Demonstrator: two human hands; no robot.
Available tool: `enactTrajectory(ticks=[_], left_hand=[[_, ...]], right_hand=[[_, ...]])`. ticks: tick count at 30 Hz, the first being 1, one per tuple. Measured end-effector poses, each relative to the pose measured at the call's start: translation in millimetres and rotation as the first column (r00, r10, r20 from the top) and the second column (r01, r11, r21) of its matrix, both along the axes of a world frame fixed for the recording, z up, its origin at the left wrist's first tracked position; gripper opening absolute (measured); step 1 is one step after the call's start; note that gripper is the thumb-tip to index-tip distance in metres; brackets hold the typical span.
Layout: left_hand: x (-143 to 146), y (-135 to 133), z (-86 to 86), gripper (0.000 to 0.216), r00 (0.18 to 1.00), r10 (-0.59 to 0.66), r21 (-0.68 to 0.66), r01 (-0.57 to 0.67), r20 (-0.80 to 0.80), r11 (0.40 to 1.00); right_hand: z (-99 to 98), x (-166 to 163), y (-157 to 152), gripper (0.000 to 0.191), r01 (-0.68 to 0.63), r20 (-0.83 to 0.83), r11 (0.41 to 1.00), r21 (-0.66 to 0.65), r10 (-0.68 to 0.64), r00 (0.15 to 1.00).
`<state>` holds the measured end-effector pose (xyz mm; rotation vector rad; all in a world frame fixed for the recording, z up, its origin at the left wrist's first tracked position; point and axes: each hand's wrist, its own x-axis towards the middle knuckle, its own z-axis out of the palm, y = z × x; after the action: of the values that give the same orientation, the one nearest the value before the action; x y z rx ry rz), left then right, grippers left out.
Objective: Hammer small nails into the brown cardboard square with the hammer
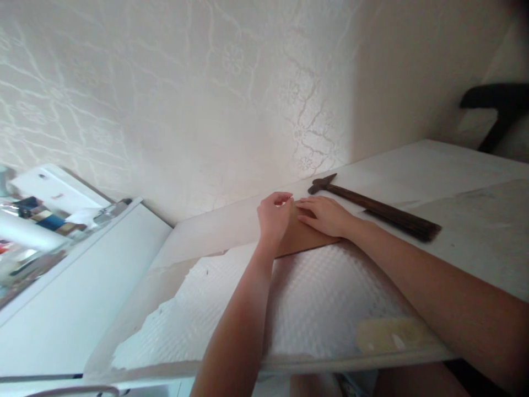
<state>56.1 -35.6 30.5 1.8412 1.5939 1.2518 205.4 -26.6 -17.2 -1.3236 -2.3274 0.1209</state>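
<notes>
A thin brown board (306,238) lies on the white textured sheet covering the table. My right hand (328,215) rests on the board's right part with its fingers stretched out, pressing flat. At the board's far left side is my left hand (275,216), its fingers curled into a pinch near the right fingertips. Whatever small thing sits in that pinch is too blurred to make out. Just beyond my right hand lies a hammer (372,207) with a dark wooden handle, its metal head towards the wall. Neither hand touches it.
The table (194,237) meets a patterned wall (206,110) at the back. A white cabinet (91,275) on the left carries a white box (61,187) and assorted clutter. A dark chair part (496,99) stands at far right. A yellowish patch (392,335) marks the near edge.
</notes>
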Motion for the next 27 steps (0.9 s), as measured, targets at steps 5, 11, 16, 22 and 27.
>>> enactTrajectory(ticks=[5, 11, 16, 22, 27], left_hand=[[-16.3, 14.9, -20.9, 0.017, 1.0, 0.008, -0.047, -0.008, 0.0, 0.999], [-13.1, 20.9, -26.9, 0.016, 0.996, -0.088, -0.08, 0.087, -0.01, 0.993], [-13.4, 19.5, -28.3, 0.017, 0.99, -0.134, -0.129, 0.128, -0.034, 0.983], [-15.2, 19.1, -27.8, 0.018, 0.987, -0.13, -0.171, 0.113, -0.093, 0.979], [-15.9, 16.7, -24.0, 0.016, 0.984, -0.136, -0.195, 0.112, -0.113, 0.974]], right_hand=[[-1.9, 1.1, 2.1, 0.041, -0.004, 0.005, 0.999, 0.037, 0.003, 1.0], [1.9, 1.5, -0.2, 0.04, -0.019, 0.019, 0.999, 0.042, 0.019, 1.0], [2.9, 3.1, -0.1, 0.041, -0.032, 0.024, 0.999, 0.037, 0.031, 0.999], [1.1, 3.7, 1.7, 0.041, -0.046, 0.018, 0.998, 0.046, 0.045, 0.999], [0.6, 3.8, 1.7, 0.039, -0.043, 0.018, 0.997, 0.061, 0.042, 0.999]])
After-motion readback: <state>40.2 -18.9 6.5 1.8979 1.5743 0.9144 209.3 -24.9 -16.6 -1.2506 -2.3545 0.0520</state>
